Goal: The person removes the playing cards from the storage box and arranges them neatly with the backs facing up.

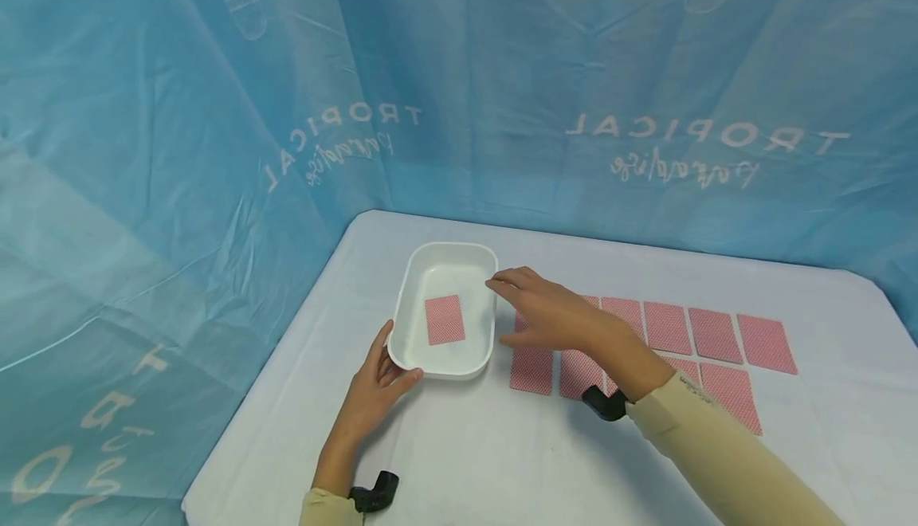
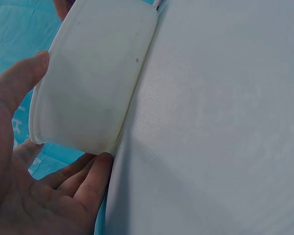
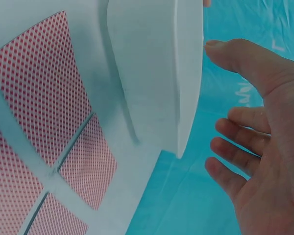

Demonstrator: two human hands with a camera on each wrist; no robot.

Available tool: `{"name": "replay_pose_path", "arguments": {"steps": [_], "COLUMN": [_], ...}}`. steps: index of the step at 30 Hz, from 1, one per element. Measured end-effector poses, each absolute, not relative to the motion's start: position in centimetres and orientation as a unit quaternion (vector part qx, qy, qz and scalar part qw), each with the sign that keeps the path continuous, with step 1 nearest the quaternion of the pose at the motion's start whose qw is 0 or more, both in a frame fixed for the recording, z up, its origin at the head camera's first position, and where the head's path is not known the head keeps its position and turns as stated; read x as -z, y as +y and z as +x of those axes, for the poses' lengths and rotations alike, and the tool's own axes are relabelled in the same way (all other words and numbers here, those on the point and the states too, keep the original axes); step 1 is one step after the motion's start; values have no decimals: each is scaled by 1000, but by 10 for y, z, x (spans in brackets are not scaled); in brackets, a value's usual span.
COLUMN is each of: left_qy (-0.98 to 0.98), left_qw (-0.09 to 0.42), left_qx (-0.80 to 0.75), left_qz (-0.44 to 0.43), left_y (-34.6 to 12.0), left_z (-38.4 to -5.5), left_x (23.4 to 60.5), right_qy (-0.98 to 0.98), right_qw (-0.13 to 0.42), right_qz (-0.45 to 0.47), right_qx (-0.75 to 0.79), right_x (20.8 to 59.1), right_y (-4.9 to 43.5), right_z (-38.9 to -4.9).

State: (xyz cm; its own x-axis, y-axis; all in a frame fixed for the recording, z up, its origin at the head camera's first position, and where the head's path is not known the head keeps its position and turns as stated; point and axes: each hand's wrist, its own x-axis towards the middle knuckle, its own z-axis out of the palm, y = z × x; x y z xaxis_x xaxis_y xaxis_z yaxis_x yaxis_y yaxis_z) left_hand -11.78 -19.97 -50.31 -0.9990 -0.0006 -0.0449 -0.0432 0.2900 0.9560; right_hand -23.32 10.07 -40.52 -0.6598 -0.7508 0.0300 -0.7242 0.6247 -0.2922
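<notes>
A white rectangular plastic tub [image 1: 476, 363] stands on the white-covered table, a single red-patterned playing card [image 1: 445, 320] lying face down on its floor. At the tub's near left corner, my left hand [image 1: 369, 398] holds it. The left wrist view shows the thumb [image 2: 32, 73] at the rim and the fingers [image 2: 95, 183] round the end of the tub, low by the table. My right hand [image 1: 541, 311] hovers by the right rim, fingers loosely bent and nothing in them. From the right wrist, its thumb [image 3: 235, 55] appears close to the rim, the other fingers apart from the wall.
Right of the tub, several face-down playing cards [image 1: 766, 343] lie in two rows, some partly hidden under my right hand and forearm. Blue printed curtains [image 1: 502, 111] hang behind and left of the table [image 1: 473, 454]. A black wrist mount [image 1: 376, 492] sits on each wrist.
</notes>
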Motion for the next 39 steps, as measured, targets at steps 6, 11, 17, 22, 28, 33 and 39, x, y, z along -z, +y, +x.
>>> {"name": "replay_pose_path", "arguments": {"steps": [6, 11, 17, 22, 28, 33, 39], "left_qy": [796, 801, 804, 800, 803, 802, 797], "left_qw": [12, 20, 17, 20, 27, 32, 42], "left_qx": [-605, -599, -594, -599, -595, -596, -603], "left_qz": [-4, -18, -17, -15, -17, -15, -11], "left_y": [-197, -196, -197, -196, -196, -197, -194], "left_z": [-119, -120, -121, -121, -119, -119, -113], "left_x": [502, 502, 502, 504, 506, 502, 476], "right_qy": [901, 901, 899, 898, 895, 892, 886], "right_qw": [57, 61, 80, 97, 118, 125, 131], "right_qz": [-400, -403, -405, -406, -411, -415, -427], "right_qx": [157, 149, 147, 136, 125, 129, 122], "right_x": [406, 406, 409, 413, 419, 426, 437], "right_y": [94, 84, 66, 55, 44, 34, 18], "right_z": [-235, -238, -242, -244, -245, -250, -257]}}
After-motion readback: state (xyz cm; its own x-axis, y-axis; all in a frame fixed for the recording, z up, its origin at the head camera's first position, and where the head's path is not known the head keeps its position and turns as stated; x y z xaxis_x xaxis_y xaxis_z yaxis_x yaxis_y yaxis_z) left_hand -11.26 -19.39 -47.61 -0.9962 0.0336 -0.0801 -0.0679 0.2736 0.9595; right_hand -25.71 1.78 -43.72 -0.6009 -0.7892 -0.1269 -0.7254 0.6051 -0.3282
